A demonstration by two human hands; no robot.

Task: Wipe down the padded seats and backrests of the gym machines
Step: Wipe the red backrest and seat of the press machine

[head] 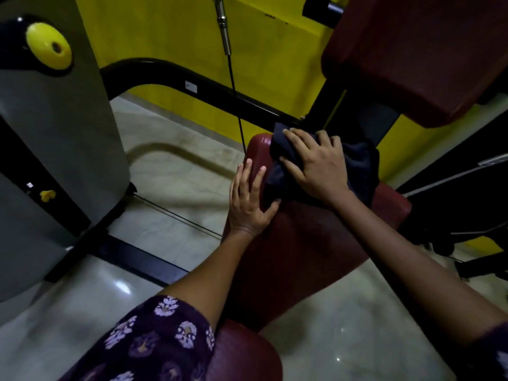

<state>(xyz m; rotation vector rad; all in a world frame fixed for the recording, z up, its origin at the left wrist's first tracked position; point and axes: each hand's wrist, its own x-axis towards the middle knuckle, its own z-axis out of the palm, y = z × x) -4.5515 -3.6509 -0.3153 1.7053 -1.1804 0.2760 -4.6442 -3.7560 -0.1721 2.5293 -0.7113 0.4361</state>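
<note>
Pressing a crumpled dark cloth [357,166] onto the glossy maroon seat [310,243].

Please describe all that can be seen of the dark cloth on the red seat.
The cloth is dark navy, almost black, and looks soft like a towel. It lies bunched and crumpled on the far end of the maroon padded seat, below the backrest. The right hand presses on top of it with fingers spread and covers its middle. The left hand rests on the seat's left edge beside it, thumb at the cloth's near corner.
</note>
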